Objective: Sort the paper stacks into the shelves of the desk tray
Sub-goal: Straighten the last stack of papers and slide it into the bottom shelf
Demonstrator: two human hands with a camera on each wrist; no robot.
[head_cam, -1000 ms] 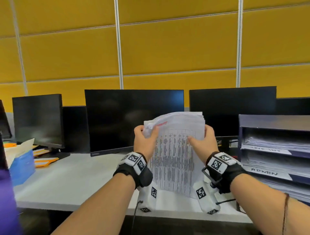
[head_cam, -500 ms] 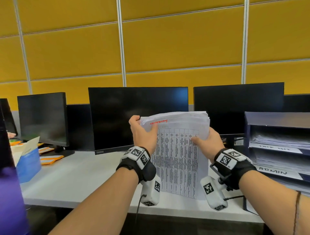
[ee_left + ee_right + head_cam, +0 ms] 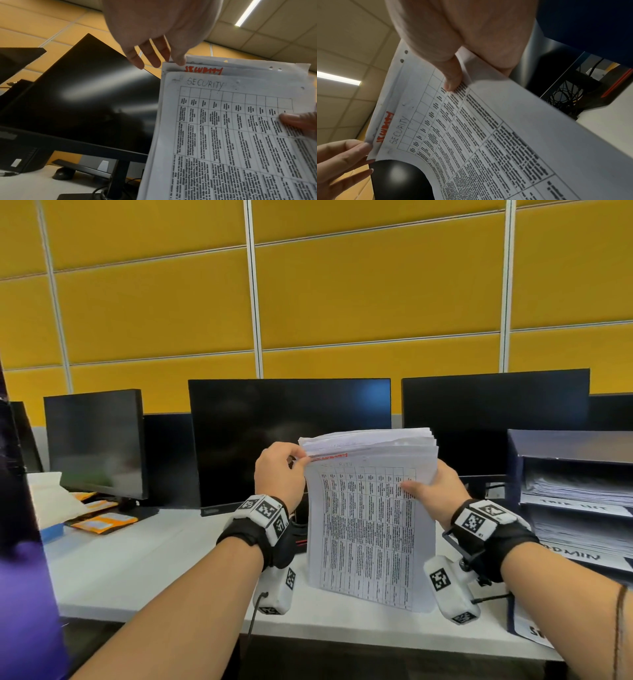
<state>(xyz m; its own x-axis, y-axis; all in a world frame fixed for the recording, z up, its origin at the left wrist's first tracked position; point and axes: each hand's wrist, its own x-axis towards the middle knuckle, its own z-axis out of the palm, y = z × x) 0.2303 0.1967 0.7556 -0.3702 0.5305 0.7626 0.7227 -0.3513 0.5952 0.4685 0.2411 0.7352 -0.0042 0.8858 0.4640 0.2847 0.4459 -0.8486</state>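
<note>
A thick paper stack [image 3: 370, 525] stands upright on its lower edge on the white desk [image 3: 154, 559]. Its front sheet is a printed table headed "SECURITY" [image 3: 204, 84]; the sheet behind bears the same word in red [image 3: 203, 71]. My left hand [image 3: 279, 470] pinches the sheets at the top left corner. My right hand [image 3: 435, 491] grips the right edge, thumb [image 3: 452, 79] pressed on the front sheet. The dark blue desk tray [image 3: 568, 443] stands to the right, its shelves holding papers, one labelled "ADMIN" [image 3: 575, 556].
Three black monitors [image 3: 287, 433] [image 3: 493, 419] [image 3: 92, 440] line the back of the desk before a yellow wall. A blue box [image 3: 51, 530] and orange envelopes [image 3: 99, 522] lie at the left. A purple shape [image 3: 20, 594] fills the left edge.
My left hand has leafed through the top left corner, and the sheets there now lie flatter with the red heading showing. The stack stays upright between both hands.
</note>
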